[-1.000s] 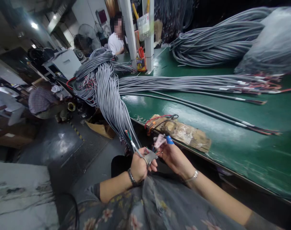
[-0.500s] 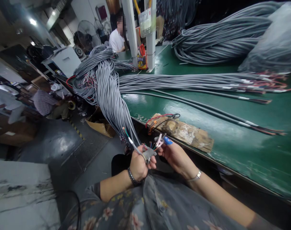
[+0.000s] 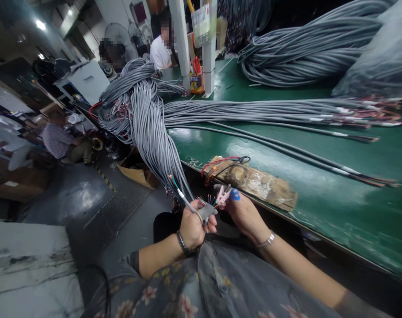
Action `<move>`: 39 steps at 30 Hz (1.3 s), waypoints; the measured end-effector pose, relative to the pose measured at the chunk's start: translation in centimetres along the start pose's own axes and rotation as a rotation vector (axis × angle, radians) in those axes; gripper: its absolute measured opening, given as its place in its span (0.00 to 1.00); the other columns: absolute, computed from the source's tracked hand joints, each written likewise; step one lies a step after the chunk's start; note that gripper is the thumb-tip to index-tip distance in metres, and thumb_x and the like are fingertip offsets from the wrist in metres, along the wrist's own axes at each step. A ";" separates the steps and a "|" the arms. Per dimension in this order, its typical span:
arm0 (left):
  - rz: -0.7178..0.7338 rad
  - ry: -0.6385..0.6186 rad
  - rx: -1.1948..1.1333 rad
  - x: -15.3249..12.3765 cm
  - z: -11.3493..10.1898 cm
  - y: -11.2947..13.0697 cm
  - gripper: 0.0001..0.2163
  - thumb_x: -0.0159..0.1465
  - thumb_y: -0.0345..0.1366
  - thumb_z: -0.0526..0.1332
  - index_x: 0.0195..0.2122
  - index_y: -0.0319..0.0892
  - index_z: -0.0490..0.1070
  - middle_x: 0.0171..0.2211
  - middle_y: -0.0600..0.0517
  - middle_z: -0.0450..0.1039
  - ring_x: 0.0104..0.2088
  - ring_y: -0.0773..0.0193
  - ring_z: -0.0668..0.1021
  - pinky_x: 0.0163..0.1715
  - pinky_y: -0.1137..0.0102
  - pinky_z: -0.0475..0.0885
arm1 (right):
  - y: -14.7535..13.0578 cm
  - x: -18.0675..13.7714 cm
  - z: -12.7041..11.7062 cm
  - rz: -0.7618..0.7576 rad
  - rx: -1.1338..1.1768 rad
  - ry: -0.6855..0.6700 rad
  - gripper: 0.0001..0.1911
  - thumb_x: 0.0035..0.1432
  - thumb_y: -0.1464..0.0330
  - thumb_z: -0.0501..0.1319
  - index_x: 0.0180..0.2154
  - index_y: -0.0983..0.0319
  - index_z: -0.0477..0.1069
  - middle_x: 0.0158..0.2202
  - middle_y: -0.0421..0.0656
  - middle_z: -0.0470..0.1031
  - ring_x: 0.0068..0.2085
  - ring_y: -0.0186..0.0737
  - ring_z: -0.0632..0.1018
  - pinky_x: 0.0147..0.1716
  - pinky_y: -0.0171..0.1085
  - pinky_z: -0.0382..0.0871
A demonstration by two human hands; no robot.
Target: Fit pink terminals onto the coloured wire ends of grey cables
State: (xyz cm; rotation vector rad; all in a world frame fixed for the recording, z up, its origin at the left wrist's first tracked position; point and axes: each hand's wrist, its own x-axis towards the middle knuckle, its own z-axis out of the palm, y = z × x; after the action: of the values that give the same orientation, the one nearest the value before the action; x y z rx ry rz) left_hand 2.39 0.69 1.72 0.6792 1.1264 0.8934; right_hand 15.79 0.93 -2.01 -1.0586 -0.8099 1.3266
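Observation:
My left hand (image 3: 191, 227) is closed around the end of a grey cable (image 3: 187, 202). A white sleeve and a few thin coloured wires top that cable. Grey wrapping (image 3: 206, 213) covers the thumb area of this hand. Several thin coloured wire ends (image 3: 208, 201) fan out just above it. Close by on the right, my right hand (image 3: 245, 218) pinches a pale pink clip (image 3: 222, 194) beside those wire ends. Blue tape (image 3: 235, 194) is wrapped round one of its fingers. Whether the clip bites on a wire is too small to tell.
A thick bundle of grey cables (image 3: 154, 128) hangs over the edge of the green table (image 3: 287, 154). More cables (image 3: 254, 110) lie along it. A worn wooden board (image 3: 260, 183) with red and black leads sits at the near edge. People work in the background.
My right hand has shifted slightly right, and the pink clip has turned so that its shape shows more plainly. My left hand stays almost where it was.

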 end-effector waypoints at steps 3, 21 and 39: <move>0.009 -0.004 0.018 0.0 0.2 -0.1 0.19 0.40 0.49 0.69 0.21 0.41 0.64 0.12 0.56 0.67 0.09 0.72 0.66 0.09 0.78 0.52 | -0.2 0.5 0.6 0.140 0.246 -0.001 0.27 0.39 0.41 0.67 0.27 0.59 0.76 0.25 0.40 0.73 0.27 0.37 0.70 0.28 0.37 0.66; 0.037 -0.075 0.203 -0.7 -1.8 -0.9 0.21 0.44 0.52 0.69 0.21 0.40 0.65 0.13 0.54 0.69 0.10 0.71 0.69 0.10 0.78 0.53 | -1.0 -1.2 -0.9 0.388 0.114 -0.291 0.22 0.38 0.51 0.73 0.26 0.62 0.76 0.23 0.39 0.73 0.24 0.31 0.70 0.24 0.32 0.67; -0.041 -0.093 0.143 -0.3 -1.7 -0.7 0.20 0.42 0.51 0.69 0.22 0.39 0.67 0.13 0.53 0.69 0.11 0.69 0.70 0.10 0.77 0.52 | -1.0 -1.6 -2.3 0.312 0.069 -0.273 0.20 0.40 0.53 0.73 0.30 0.62 0.78 0.27 0.43 0.77 0.28 0.36 0.74 0.31 0.36 0.68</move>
State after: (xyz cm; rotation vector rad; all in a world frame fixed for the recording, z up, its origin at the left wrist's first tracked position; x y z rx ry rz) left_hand 0.84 0.12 0.80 0.8043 1.1244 0.7436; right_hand 18.09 -0.89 -1.71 -0.9885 -0.8143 1.7802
